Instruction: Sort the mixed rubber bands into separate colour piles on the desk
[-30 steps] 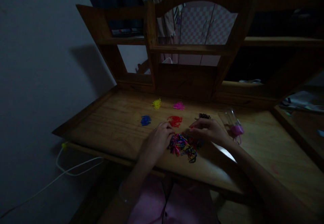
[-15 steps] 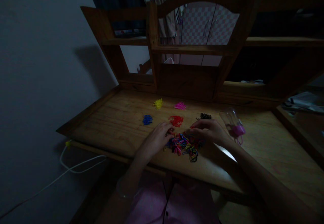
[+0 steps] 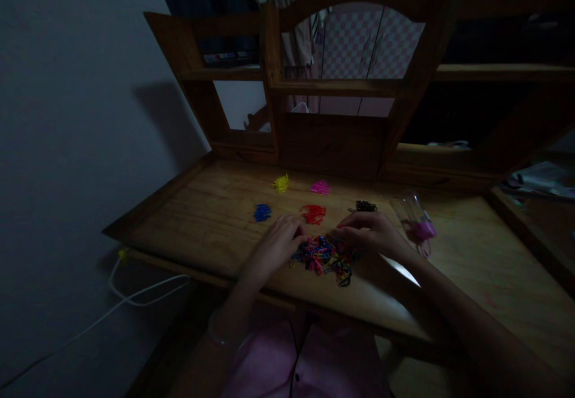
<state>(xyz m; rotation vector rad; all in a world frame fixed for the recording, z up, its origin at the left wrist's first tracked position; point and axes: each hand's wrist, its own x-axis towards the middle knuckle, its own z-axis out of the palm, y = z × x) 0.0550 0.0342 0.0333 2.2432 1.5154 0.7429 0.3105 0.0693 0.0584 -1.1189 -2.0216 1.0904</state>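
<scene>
A mixed heap of small, thin, loop-like pieces (image 3: 321,257) in many colours lies on the wooden desk close to me. At the heap's left edge is my left hand (image 3: 281,239), fingers curled and drawn toward the thumb; what they hold, if anything, is hidden. My right hand (image 3: 371,230) hovers over the right side, thumb and fingertips pinched together; a tiny bit of red shows there, too small to name. Beyond the hands lie single-colour piles: blue (image 3: 262,212), red (image 3: 313,214), black (image 3: 365,206), yellow (image 3: 281,183) and pink (image 3: 320,187).
A clear bottle (image 3: 409,209) with a pink cap lies on its side to the right. Wooden shelving (image 3: 332,89) rises along the back of the desk (image 3: 202,224). A white cable (image 3: 148,293) hangs by the left front edge. The room is dim.
My left hand's fingers have drawn slightly up and closer together at the heap's left edge. The right hand stays in nearly the same place. The piles look unchanged.
</scene>
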